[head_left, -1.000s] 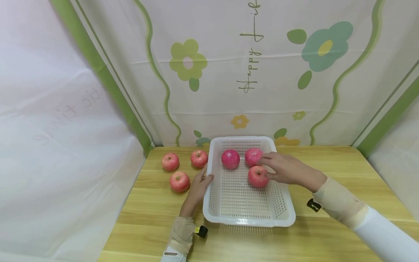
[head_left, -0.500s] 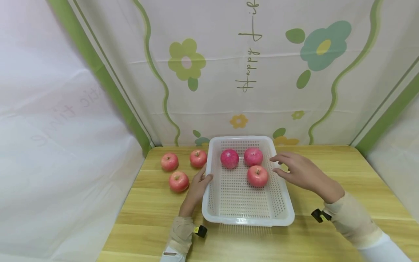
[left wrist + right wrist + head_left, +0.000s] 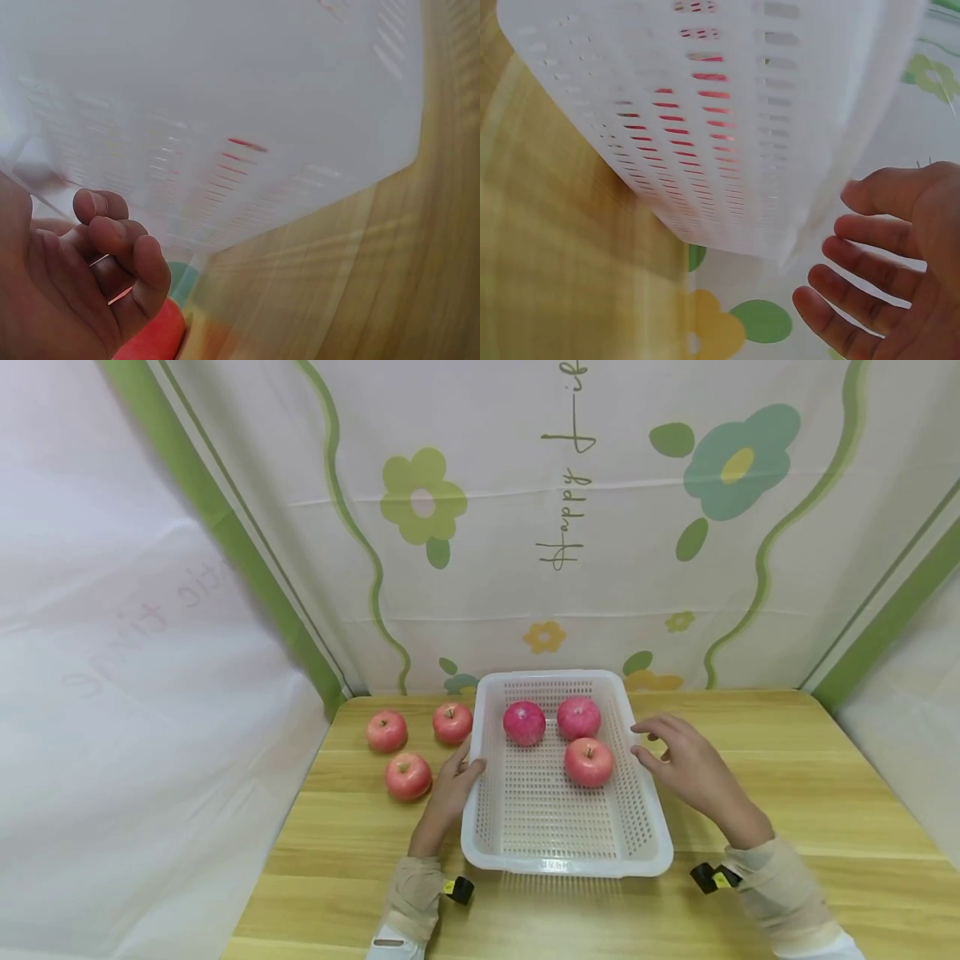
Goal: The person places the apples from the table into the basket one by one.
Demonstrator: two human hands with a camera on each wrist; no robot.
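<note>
A white perforated plastic basket (image 3: 558, 865) stands on the wooden table. My left hand (image 3: 452, 787) grips its left rim, thumb on top; in the left wrist view this hand's fingers (image 3: 154, 262) curl under the rim. At the right rim is my right hand (image 3: 693, 768), its fingers relaxed and spread, holding nothing. The right wrist view shows these fingers (image 3: 862, 262) beside the rim; contact is hard to judge. Inside the basket lie a red apple (image 3: 588, 763) and two round magenta fruits, one at the left (image 3: 524, 724) and one at the right (image 3: 578, 718).
Left of the basket, three red apples sit on the table (image 3: 352, 835): a back-left apple (image 3: 387, 732), a back-right apple (image 3: 452, 724) near the rim, and a front apple (image 3: 408, 777). A printed white curtain (image 3: 495, 577) hangs behind the table.
My right hand has left the apple inside the basket and moved right, out to beside the right rim. The left hand keeps its grip on the left rim.
</note>
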